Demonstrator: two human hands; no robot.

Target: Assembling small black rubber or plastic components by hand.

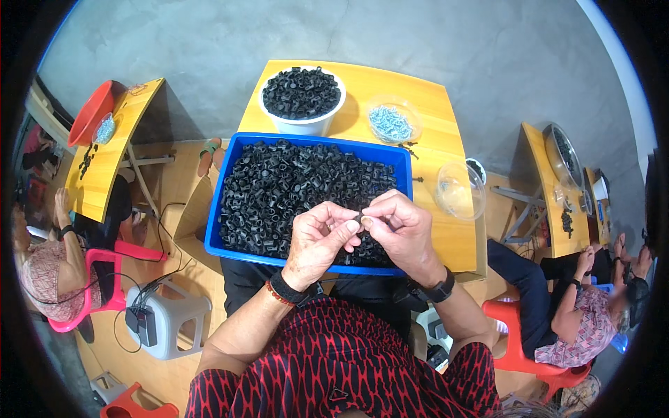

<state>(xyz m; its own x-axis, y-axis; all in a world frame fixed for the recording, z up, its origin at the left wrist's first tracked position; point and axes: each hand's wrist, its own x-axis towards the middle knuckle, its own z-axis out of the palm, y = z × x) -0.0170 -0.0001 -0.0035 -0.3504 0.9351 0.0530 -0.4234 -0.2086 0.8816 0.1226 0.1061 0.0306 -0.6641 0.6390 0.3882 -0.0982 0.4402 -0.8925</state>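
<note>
Above the near side of a blue tray (pixel 212 230), my left hand (pixel 320 242) and my right hand (pixel 403 233) meet fingertip to fingertip. Between them they pinch a small black plastic part (pixel 359 218), mostly covered by thumbs and fingers. The tray is heaped with black ring-like plastic parts (pixel 279 188). Behind it, a white bucket (pixel 306 127) holds a tall pile of similar black pieces. To the right of that stands a clear bowl (pixel 394 120) of small light-blue pieces.
A clear plastic tub (pixel 460 191) sits at the yellow table's (pixel 435 150) right edge, near a few dark loose pieces (pixel 410 149). Other people sit at the left table (pixel 115 157) and right table (pixel 540 167). A grey stool (pixel 171 320) with cables stands left on the floor.
</note>
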